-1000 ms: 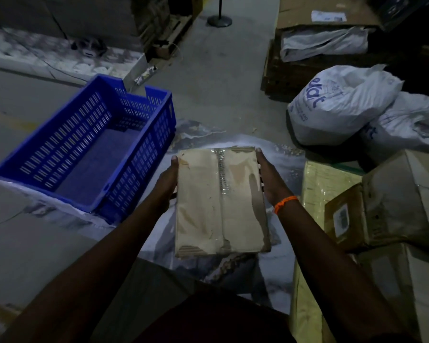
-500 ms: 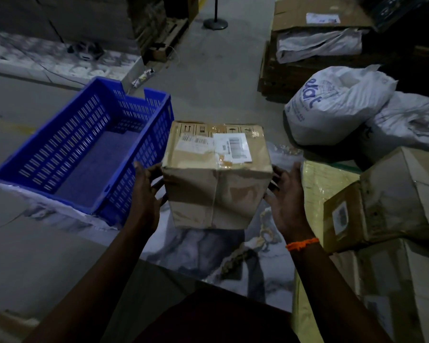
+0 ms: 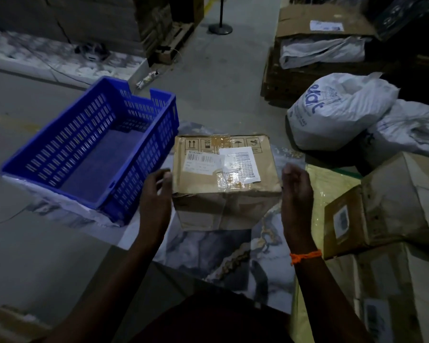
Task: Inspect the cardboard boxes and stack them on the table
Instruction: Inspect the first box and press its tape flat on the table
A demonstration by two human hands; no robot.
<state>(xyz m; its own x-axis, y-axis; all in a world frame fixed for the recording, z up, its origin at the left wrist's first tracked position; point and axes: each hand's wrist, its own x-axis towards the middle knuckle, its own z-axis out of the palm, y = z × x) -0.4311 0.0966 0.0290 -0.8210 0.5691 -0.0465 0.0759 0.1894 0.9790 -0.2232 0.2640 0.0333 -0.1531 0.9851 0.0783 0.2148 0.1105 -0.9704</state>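
We gripped cardboard box (image 3: 224, 174) sides, fingers of left hand (image 3: 156, 196), right hand (image 3: 296, 194) curled; we judged level lowering onto table (image 3: 208, 256) best.

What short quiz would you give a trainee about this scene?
1. True or false: the crate lies left of the box.
2. The box's top face bears: A labels, B a cup, C nothing.
3. Fill in: the orange band is on the ___ wrist.
Key: 1 true; 2 A; 3 right.
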